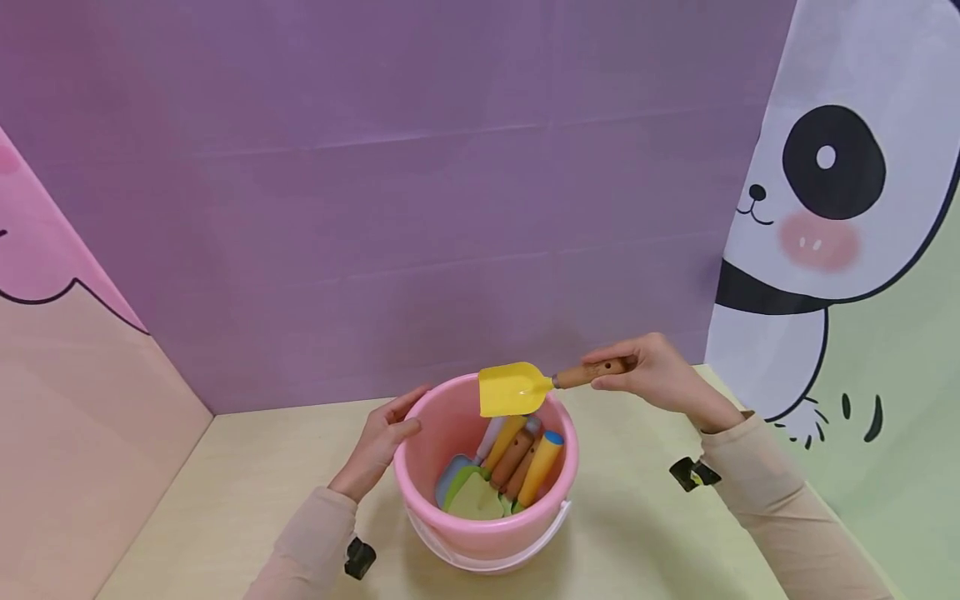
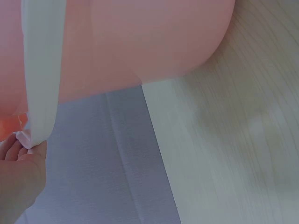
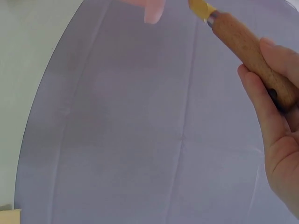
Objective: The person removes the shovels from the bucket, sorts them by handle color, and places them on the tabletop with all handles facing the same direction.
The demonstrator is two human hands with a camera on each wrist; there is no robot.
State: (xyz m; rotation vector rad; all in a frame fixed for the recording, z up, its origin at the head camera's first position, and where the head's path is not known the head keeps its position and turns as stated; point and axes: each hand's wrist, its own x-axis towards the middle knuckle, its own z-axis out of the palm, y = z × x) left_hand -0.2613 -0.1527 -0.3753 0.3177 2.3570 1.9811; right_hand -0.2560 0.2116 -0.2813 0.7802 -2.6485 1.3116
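A pink bucket with a white handle stands upright on the table. My left hand holds its left rim, thumb on the inner side. Above the bucket's far right rim, my right hand pinches the wooden handle of a small shovel with a yellow blade, blade pointing left. Inside the bucket lie several tools: a green blade, a grey-blue blade, wooden handles and a yellow handle with a blue end. The shovel partly covers the bucket's back rim.
The pale wooden tabletop meets a creased purple backdrop behind the bucket. A panda picture covers the right wall, and a pink and peach panel stands on the left.
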